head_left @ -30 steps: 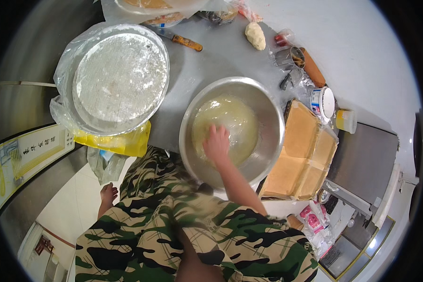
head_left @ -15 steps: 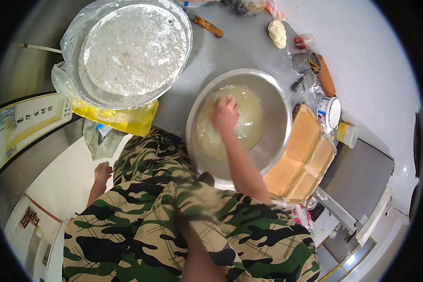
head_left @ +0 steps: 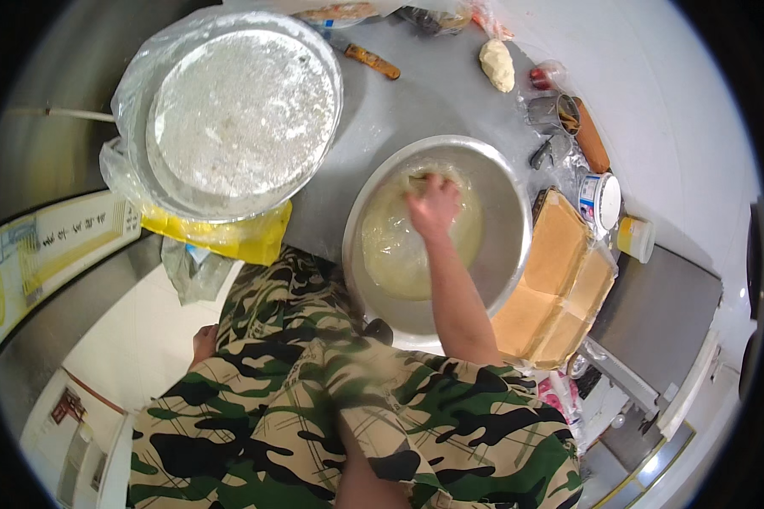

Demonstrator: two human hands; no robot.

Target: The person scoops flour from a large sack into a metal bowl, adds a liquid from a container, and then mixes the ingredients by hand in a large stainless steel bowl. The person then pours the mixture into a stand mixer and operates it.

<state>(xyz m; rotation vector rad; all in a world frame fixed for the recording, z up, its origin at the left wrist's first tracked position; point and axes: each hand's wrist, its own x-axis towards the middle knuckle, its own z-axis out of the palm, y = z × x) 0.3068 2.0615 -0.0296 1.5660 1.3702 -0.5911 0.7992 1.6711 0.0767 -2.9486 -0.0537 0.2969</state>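
A wide steel bowl [head_left: 502,246] stands on the grey table in front of me, with a shallow pool of pale yellowish liquid [head_left: 399,263] in it. My right hand [head_left: 435,205] reaches into the bowl, fingers bent down at the liquid's far side and the thumb apart; nothing shows in its grasp. Ripples and glints cover the surface around it. Low on the left, my left hand [head_left: 205,343] hangs beside my camouflage-patterned clothing, away from the table. Cloth hides part of it, so its fingers do not show clearly.
Left of the bowl lies a large round flour-dusted pan [head_left: 242,114] over plastic and a yellow bag [head_left: 250,242]. Beyond are a wooden-handled tool [head_left: 372,61] and a dough lump [head_left: 497,65]. At right are brown cardboard [head_left: 552,263], a white tub [head_left: 600,205] and a metal cup [head_left: 553,113].
My right hand has shifted right across the liquid within the bowl. My left hand has sunk lower and is more covered by clothing. The whole view has tilted slightly.
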